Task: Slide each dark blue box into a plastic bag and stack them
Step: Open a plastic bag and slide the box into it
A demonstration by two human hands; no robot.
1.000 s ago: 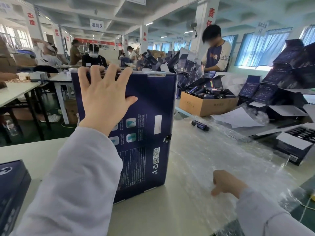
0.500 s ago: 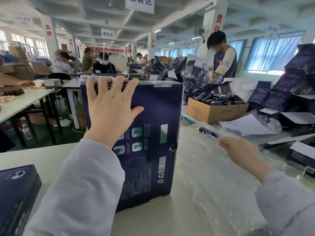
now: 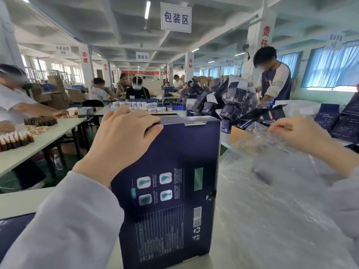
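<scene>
Your left hand [image 3: 120, 140] grips the dark blue box [image 3: 174, 171]: the fingers curl over its top edge and the thumb lies along the near face, just under that edge. The box stands upright on the surface [image 3: 17, 202], directly in front of you.

Your right hand [image 3: 297, 133] is raised to the right of the box, and its fingertips pinch a clear plastic bag [image 3: 268, 152]. The film is thin, glossy and crumpled. It hangs down onto a flat pile of more bags [image 3: 262, 220] that covers the right part of the surface.

Box, near face: matte card, rectangular, sharp corners. It carries four rounded pale icons, a pale green rectangle, a ruled table of fine print too small to read, a barcode, a QR code and a recycling mark. A silver strip sits on the top edge.

A second dark blue box [image 3: 11, 230] lies flat at the lower left, partly behind your sleeve.

Beyond the bags is a brown cardboard carton [image 3: 238, 134], and behind that a heap of open dark blue cartons [image 3: 233, 105]. A person in a blue and white top [image 3: 274, 82] stands at the heap.

Hanging signs: "包装区" [image 3: 175, 17] and "灌装区" [image 3: 142, 56]. Red pillar characters: "态度" [image 3: 84, 57], "目标" [image 3: 190, 63] and "责任" [image 3: 265, 36].

The table to the left holds rows of small brown bottles [image 3: 15, 138].
</scene>
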